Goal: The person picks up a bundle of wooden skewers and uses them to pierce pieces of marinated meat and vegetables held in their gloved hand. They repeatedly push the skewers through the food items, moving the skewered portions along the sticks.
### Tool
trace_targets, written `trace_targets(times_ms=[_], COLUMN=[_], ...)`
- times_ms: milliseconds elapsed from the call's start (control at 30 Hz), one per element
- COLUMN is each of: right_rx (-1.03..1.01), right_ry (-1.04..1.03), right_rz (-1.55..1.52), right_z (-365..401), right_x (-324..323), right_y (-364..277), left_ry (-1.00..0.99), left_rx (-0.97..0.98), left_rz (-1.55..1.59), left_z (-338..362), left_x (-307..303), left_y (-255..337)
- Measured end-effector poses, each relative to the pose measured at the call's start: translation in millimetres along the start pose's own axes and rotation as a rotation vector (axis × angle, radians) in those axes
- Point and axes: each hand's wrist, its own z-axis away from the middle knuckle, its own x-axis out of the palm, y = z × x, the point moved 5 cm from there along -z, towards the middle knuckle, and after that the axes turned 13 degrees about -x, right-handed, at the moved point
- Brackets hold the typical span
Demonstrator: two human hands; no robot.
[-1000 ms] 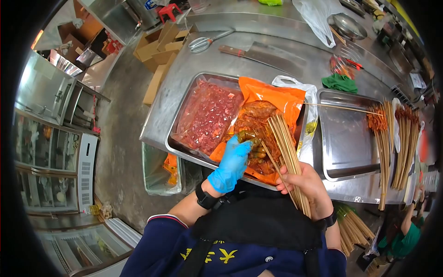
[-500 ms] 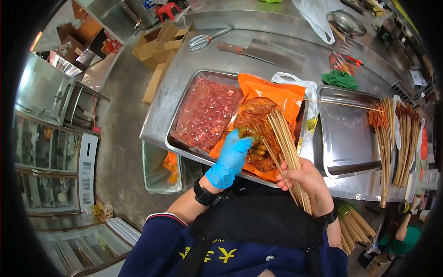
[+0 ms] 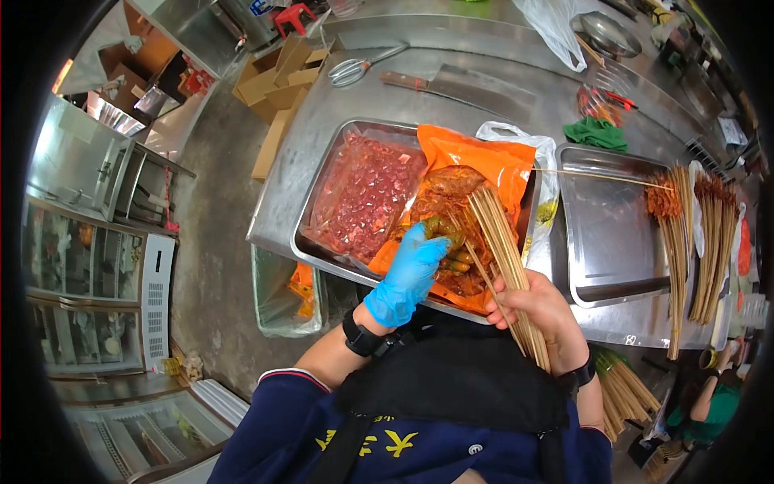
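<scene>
The gloved left hand (image 3: 414, 270) pinches slippery, floppy marinated meat (image 3: 446, 235), best gripped firmly, while the right (image 3: 536, 310) clasps stiff, light bamboo skewers (image 3: 516, 282).

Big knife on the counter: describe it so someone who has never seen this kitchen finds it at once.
On the steel counter, find the tray holding a bag of diced red meat. Beyond it, a knife lies flat, wooden handle leftward. Its broad grey blade sets it apart from the loop-handled tool beside it.
</scene>
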Motion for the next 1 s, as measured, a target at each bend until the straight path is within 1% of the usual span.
trace_targets(times_ms=[100, 200, 267, 300, 400, 433, 533, 567, 633, 667, 700, 733, 767, 833, 867, 933, 967, 1000], right_rx=[-0.005, 0.004, 0.001, -0.011, -0.019, -0.018, -0.029, -0.036, -0.041, -0.070, -0.099, -0.099, -0.138, -0.181, -0.179, -0.179, -0.181, -0.164], right_ry=[0.017, -0.008, -0.001, -0.009, 0.011, 0.010, -0.039, -0.015, 0.009, 0.053, 0.097, 0.098, 0.105, 0.112, 0.112, 0.109, 0.109, 0.106], right_rz=[-0.016, -0.017, 0.041, 0.024, 0.011, 0.010, 0.069, 0.065, 0.061, -0.034, -0.130, -0.132, -0.163, -0.204, -0.206, -0.191, -0.194, -0.187], right_z=[0.2, 1.4, -0.4, -0.3, 4.4, 3.9, 1.9, 2.4, 5.6, 8.7, 10.8, 12.2, 13.4, 15.3, 15.5, 15.8, 15.6, 15.3], right_x=[-2.8, -1.2, 0.5, -0.1, 4.1, 3.2, 2.2, 0.9, -2.0, -6.0, -10.2, -12.6, -15.2, -17.6, -18.2, -19.3, -19.3, -18.7], right_y=[0.2, -0.3, -0.1, 0.6, -4.7, -3.3, -0.5, -1.3, -2.0, -3.8, -6.1, -7.4, -9.9, -13.7, -13.2, -12.9, -12.4, -10.7], left_ry=[-0.036, -0.036, -0.020, 0.014, -0.015, -0.005, -0.007, -0.007, -0.027, -0.028, 0.059, 0.147, 0.148, 0.057, 0.057, 0.068, 0.004, 0.001], left_rx=[-0.035, -0.032, 0.027, 0.035, 0.084, -0.009, -0.037, -0.041, 0.017, 0.015, 0.110, 0.205, 0.201, 0.212, 0.209, 0.499, 0.464, 0.466], left_rz=[-0.004, 0.005, 0.025, -0.009, -0.012, -0.080, -0.064, -0.064, 0.006, 0.006, -0.221, -0.447, -0.448, -1.296, -1.297, -1.736, -1.797, -1.799], left_z=[-2.3, -3.5, -2.7, -3.5, -3.0, -2.4, -2.9, -3.5, -4.8, -6.6, -7.3, -5.8, -4.4, -1.0, 0.9, 7.9, 9.1, 6.3], left_x=[0.6, 2.1, 0.1, -1.4, 0.9, -0.8, -1.0, -1.3, -3.8, -8.5, -16.9, -21.5, -22.9, -9.4, -7.8, 11.2, 19.7, 23.1], left_y=[-3.2, -11.0, -10.6, -10.9, -4.5, -5.3, -4.7, -5.7, -5.6, -6.9, -3.6, 0.0, -0.6, -11.6, -16.7, -27.3, -28.5, -28.7])
